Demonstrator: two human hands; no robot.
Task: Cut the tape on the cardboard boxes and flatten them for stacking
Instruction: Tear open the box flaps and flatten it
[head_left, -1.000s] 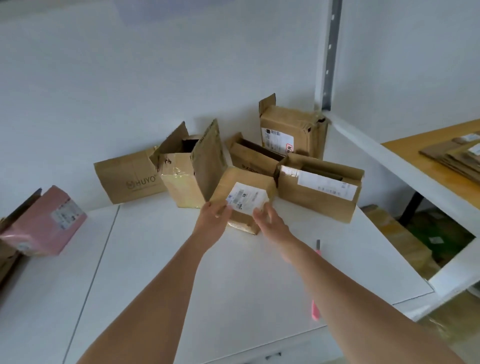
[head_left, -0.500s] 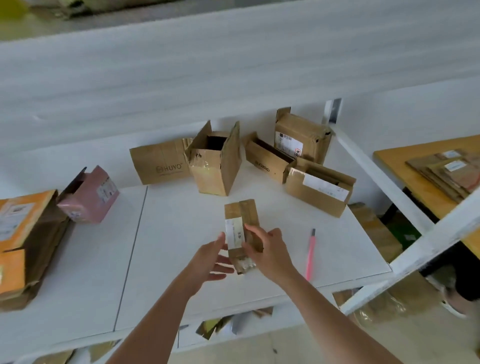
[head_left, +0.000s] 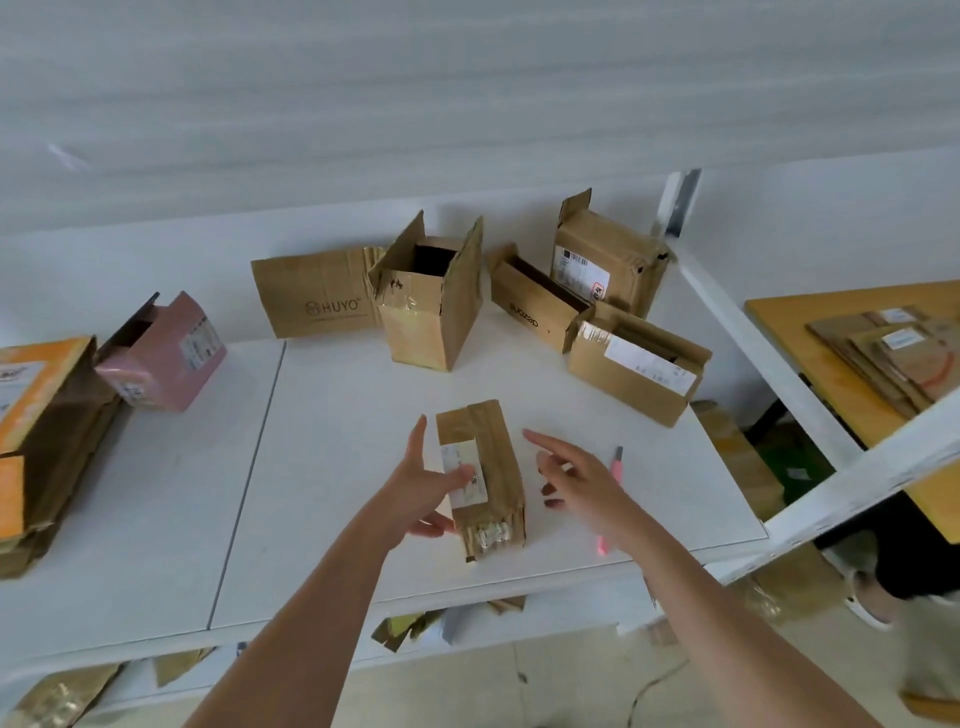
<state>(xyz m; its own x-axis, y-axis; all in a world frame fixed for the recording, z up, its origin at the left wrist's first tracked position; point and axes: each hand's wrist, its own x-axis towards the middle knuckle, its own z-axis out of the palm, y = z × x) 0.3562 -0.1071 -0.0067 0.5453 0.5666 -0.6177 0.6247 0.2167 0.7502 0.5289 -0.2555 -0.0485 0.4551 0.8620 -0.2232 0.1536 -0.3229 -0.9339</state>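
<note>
A small taped cardboard box (head_left: 493, 457) with a white label lies near the front of the white table (head_left: 322, 467). My left hand (head_left: 428, 486) grips its left side, thumb on the label. My right hand (head_left: 582, 480) hovers just right of the box, fingers spread, holding nothing. A pink box cutter (head_left: 617, 462) lies on the table beyond my right hand, partly hidden by it.
Several opened cardboard boxes stand at the back: a HUYO box (head_left: 311, 299), a tall open box (head_left: 434, 306), and others at the right (head_left: 636, 364). A pink box (head_left: 166, 353) and orange boxes (head_left: 36, 415) sit at left. Flattened cardboard (head_left: 893, 358) lies on a wooden table at right.
I pulled the small box from the back group to the table's front. My right hand has let go of it and moved right, toward the cutter. My left hand took hold of its side.
</note>
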